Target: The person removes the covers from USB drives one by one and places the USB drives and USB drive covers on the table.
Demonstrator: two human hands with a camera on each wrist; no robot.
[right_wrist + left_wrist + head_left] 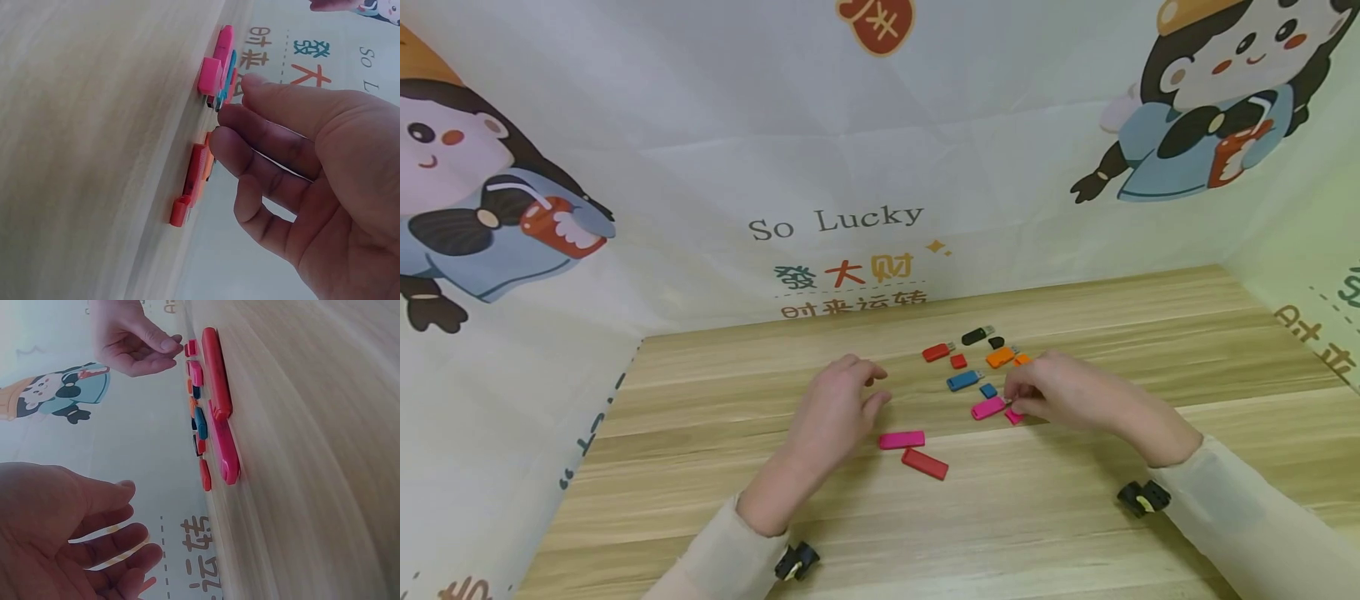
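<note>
My left hand hovers over the table, fingers loosely bent and holding nothing. Nearest to it lie a pink USB stick and a red USB stick, no metal plugs showing. At the right, my right hand is beside an uncapped pink USB stick and its pink cap. In the right wrist view its relaxed fingers are apart from the pink cap, with nothing between them. Another red USB stick with a red cap lies below that hand, hidden in the head view.
Farther back lie uncapped sticks with caps beside them: blue, orange, red and black. The wooden table meets a printed cloth wall behind and at the sides.
</note>
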